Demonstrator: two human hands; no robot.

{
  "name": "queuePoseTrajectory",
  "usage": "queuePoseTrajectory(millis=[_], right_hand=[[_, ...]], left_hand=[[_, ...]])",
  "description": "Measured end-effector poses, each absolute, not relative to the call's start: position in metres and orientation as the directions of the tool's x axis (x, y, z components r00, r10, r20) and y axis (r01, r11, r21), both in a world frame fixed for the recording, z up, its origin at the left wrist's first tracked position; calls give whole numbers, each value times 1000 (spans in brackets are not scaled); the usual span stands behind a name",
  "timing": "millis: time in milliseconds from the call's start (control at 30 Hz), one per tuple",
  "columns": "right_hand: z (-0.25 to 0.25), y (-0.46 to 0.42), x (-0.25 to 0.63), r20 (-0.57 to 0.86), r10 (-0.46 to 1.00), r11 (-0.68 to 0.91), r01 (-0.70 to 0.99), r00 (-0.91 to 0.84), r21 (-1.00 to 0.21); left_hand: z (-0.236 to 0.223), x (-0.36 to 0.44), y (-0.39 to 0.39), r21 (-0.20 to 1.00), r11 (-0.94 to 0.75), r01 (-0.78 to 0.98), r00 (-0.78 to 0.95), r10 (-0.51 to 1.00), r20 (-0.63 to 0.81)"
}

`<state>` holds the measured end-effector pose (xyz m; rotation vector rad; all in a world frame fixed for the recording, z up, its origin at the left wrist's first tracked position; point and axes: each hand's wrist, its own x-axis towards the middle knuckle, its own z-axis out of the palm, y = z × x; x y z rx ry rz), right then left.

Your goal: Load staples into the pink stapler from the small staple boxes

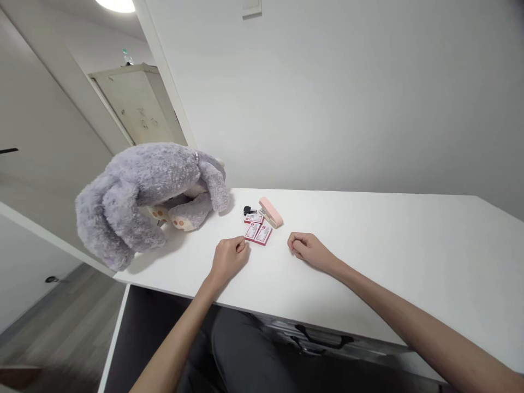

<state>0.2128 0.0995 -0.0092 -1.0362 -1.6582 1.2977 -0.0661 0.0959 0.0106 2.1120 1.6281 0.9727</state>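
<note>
Boxes [252, 229], three, red and white, lie close together on the worktop [388, 245], with a pink stapler [272, 212] and a small black tool [248, 210] just behind, perhaps grouped so that all is within reach. My left hand [230, 258] and right hand [310, 251] rest apart, both curled into fists, seemingly holding nothing, which leaves the things uncovered.

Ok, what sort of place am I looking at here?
Probably a study corner in a bedroom or dorm, though an office is possible: a white desk against a plain wall, a large lavender plush toy at its left end, and a pink stapler.
</note>
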Motion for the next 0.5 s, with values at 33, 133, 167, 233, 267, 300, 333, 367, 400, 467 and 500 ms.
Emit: queuePoseTrajectory(millis=[33, 133, 167, 233, 267, 300, 333, 367, 400, 467, 500], right_hand=[[-10, 99, 213, 88, 928, 151, 150, -362, -977], [-10, 99, 212, 87, 933, 162, 194, -349, -968], [-9, 98, 212, 89, 933, 168, 206, -348, -964], [-9, 98, 212, 94, 934, 179, 223, -345, -958], [-9, 98, 212, 96, 934, 183, 229, -344, -956], [-9, 98, 212, 97, 935, 184, 233, -342, -955], [-9, 98, 212, 97, 936, 184, 236, -339, -954], [-9, 98, 212, 97, 937, 184, 238, -337, -954], [-8, 97, 212, 96, 937, 183, 240, -335, -953], [-8, 97, 212, 91, 938, 179, 243, -334, -953], [-8, 97, 211, 88, 939, 176, 245, -332, -954]], left_hand=[[11, -65, 94, 576, -320, 752, 142, 932, 332], [12, -62, 87, 501, -346, 793, 194, 924, 330], [12, -61, 85, 481, -356, 801, 216, 922, 323], [12, -59, 80, 447, -374, 812, 257, 918, 302], [12, -58, 78, 433, -379, 817, 270, 917, 293], [12, -58, 75, 421, -381, 823, 279, 917, 286], [12, -58, 73, 411, -382, 828, 284, 917, 281], [12, -57, 70, 403, -381, 832, 285, 917, 278], [13, -57, 68, 396, -379, 836, 285, 918, 277], [13, -57, 65, 387, -371, 844, 276, 920, 279], [14, -57, 65, 386, -364, 848, 267, 921, 283]])
